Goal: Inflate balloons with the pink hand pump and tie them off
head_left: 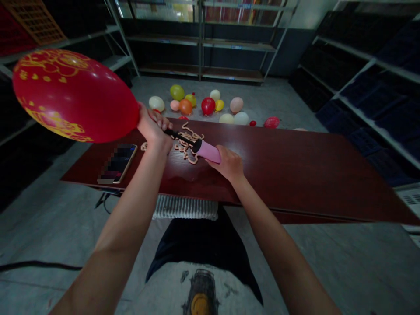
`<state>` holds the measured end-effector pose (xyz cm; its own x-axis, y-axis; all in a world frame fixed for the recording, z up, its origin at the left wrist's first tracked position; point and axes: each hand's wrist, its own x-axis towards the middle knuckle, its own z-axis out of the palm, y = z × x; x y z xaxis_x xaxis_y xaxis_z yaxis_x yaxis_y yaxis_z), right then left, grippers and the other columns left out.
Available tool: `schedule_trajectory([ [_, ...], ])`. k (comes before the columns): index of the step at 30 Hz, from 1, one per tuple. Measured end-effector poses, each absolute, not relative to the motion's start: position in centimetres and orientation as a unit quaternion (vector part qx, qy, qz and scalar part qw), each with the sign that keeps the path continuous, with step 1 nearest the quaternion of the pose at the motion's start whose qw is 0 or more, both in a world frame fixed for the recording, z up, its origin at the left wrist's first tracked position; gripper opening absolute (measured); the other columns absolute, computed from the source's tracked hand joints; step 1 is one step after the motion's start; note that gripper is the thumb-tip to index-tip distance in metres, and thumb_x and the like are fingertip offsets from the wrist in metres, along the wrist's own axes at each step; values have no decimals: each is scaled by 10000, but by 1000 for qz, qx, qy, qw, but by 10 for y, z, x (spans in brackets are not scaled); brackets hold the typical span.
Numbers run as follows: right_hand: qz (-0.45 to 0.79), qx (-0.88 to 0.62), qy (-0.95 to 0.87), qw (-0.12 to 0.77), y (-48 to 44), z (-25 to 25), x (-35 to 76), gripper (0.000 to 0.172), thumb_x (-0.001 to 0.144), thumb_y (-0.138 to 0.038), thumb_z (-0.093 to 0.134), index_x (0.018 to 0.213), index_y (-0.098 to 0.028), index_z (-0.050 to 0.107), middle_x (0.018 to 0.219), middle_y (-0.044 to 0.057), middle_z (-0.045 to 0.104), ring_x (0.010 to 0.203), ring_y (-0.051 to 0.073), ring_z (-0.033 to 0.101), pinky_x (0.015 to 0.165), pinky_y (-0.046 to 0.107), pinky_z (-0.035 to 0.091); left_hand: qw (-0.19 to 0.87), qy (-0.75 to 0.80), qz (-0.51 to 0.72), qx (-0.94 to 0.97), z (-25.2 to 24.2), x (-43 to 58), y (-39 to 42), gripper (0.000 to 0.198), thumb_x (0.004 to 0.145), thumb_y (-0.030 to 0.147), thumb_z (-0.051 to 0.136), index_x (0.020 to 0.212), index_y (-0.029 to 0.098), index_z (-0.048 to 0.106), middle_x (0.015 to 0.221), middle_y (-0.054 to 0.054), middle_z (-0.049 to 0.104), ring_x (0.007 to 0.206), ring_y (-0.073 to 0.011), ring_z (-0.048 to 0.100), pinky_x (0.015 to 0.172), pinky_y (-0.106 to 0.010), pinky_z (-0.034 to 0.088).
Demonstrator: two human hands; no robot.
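Note:
A large red balloon with yellow printed figures bulges out at the upper left, inflated. My left hand is closed at its neck, where the black end of a balloon pump meets it. The nozzle itself is hidden by my fingers. My right hand is wrapped round the pump's pink barrel, and a length of black rod shows between the two hands. Beneath the rod, a loose pile of uninflated long beige balloons lies on the dark red table.
A phone lies at the table's left end. Several inflated balloons of mixed colours, among them an orange balloon, rest on the floor beyond the table. Metal shelving stands behind, with dark crates on the right.

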<state>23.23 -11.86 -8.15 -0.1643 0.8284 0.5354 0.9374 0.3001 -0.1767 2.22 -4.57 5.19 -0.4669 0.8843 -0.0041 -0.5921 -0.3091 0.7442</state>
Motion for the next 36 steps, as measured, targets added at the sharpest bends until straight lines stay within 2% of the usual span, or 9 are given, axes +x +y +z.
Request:
schedule_trajectory([
  [5, -100, -578, -763, 273, -119, -79, 231, 512, 871, -609, 664, 1149, -180, 643, 1019, 112, 746, 860, 253, 687, 709, 328, 450, 444, 336, 790, 255, 49, -17, -39, 538, 1084, 576, 249, 671, 237, 191, 523, 43, 139, 411, -133, 209, 481, -326, 219],
  [13, -93, -576, -756, 297, -119, -80, 234, 482, 862, -541, 685, 1171, -175, 636, 1011, 111, 743, 877, 272, 694, 749, 361, 485, 430, 323, 813, 224, 75, 1, -63, 508, 1107, 444, 306, 683, 217, 141, 532, 55, 97, 411, -113, 132, 457, -304, 168],
  [15, -90, -581, -748, 308, -119, -81, 236, 479, 859, -537, 683, 1165, -173, 633, 1020, 118, 741, 886, 278, 695, 754, 369, 491, 413, 319, 819, 238, 75, 8, -61, 525, 1098, 493, 315, 679, 221, 154, 535, 53, 103, 413, -114, 138, 456, -302, 171],
  [20, -90, -593, -730, 328, -118, -81, 237, 482, 866, -549, 661, 1170, -176, 630, 1003, 120, 743, 868, 279, 698, 735, 371, 495, 405, 332, 785, 331, 55, 21, -39, 586, 1029, 686, 330, 669, 235, 227, 541, 34, 179, 441, -144, 336, 483, -307, 259],
  [22, -89, -596, -725, 333, -118, -81, 237, 476, 867, -548, 661, 1163, -176, 633, 1002, 120, 745, 867, 278, 702, 735, 366, 496, 408, 335, 779, 339, 44, 35, -33, 599, 1008, 719, 340, 666, 236, 247, 544, 31, 199, 458, -148, 370, 488, -303, 271],
  [30, -77, -625, -700, 336, -118, -78, 239, 486, 883, -563, 630, 1174, -175, 622, 996, 130, 742, 889, 288, 706, 731, 361, 492, 424, 334, 780, 316, 25, 115, -49, 636, 953, 790, 374, 682, 237, 215, 580, 60, 169, 420, -99, 219, 456, -274, 217],
  [36, -74, -623, -711, 317, -118, -80, 236, 506, 896, -596, 617, 1182, -178, 628, 1000, 117, 742, 885, 265, 701, 700, 329, 459, 438, 342, 769, 316, 26, 105, -49, 636, 941, 813, 342, 690, 241, 218, 574, 65, 166, 415, -99, 209, 462, -282, 219],
])
